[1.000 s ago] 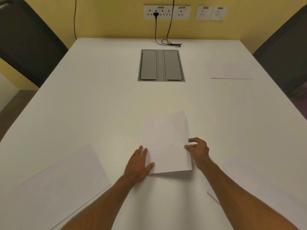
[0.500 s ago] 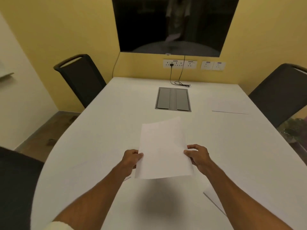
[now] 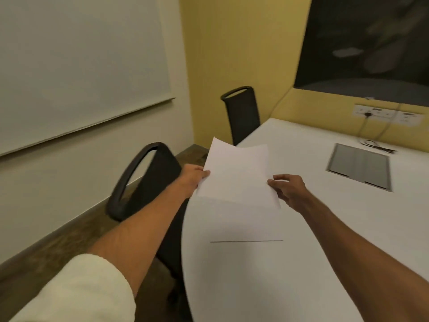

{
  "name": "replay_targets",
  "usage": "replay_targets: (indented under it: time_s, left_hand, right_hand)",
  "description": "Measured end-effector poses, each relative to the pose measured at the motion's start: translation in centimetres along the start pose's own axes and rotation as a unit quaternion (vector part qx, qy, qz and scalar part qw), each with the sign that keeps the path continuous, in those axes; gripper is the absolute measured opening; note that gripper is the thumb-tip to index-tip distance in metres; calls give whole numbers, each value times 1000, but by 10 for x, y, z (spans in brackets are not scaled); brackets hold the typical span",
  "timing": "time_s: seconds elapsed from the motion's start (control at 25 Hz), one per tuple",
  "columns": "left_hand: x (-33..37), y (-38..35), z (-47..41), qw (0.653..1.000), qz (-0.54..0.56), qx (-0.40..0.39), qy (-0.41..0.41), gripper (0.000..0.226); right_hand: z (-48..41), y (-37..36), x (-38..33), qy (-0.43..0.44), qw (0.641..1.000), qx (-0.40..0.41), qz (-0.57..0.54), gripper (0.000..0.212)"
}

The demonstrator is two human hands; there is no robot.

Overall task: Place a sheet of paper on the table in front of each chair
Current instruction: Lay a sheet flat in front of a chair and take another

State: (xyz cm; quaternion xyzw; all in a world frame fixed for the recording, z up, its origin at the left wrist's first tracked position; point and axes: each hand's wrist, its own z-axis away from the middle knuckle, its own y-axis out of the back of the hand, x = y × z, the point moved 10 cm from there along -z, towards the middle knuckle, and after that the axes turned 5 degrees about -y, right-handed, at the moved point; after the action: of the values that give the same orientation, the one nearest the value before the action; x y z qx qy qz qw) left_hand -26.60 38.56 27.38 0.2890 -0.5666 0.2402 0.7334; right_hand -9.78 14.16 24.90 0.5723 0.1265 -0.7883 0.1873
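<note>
- Sheet [image 3: 236,175] mid-frame, held above the table [image 3: 301,263] edge.
- L hand [image 3: 192,176] & R hand [image 3: 287,189] each pinch a side edge.
- We reckon it's light, floppy, creases easily; side grips suit it.

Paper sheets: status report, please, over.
Grip: left hand, right hand pinch held sheets above table. One laid sheet lies before near chair. Nothing in the way.

No text, label, brand, number or sign can be read here. The sheet of paper [image 3: 236,177] held in the air shows a plain white face, and the whiteboard [image 3: 76,61] on the wall is unmarked. The small dark marks on the wall sockets [image 3: 385,113] beyond the table [image 3: 301,263] are too blurred to make out.
</note>
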Motion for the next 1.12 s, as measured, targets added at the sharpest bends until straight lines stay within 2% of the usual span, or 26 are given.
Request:
replay_targets:
  time_s: [0.24,0.52,0.64,0.84,0.96,1.12]
  left_hand:
    - [-1,224,6,994,14,103,-16,10]
    - [-44,425,28,978,44,203,6,11]
    - [-61,485,29,968,59,242,17,6]
    - [-79,561,-1,953,81,290,25,16]
    - [-82,590,-45,953,79,292,31,7]
    - [-77,612,-132,955,67,285,43,9]
  right_hand:
    - [27,-214,-36,23,994,-104,30,30]
    - [55,-425,-31,20,979,-201,37,22]
    - [59,-496,-25,26,971,-230,59,27]
    - [36,-589,-19,23,964,-254,77,10]
    - [5,-632,-19,16,964,-252,82,13]
    - [-61,-677,-39,21,968,-235,84,13]
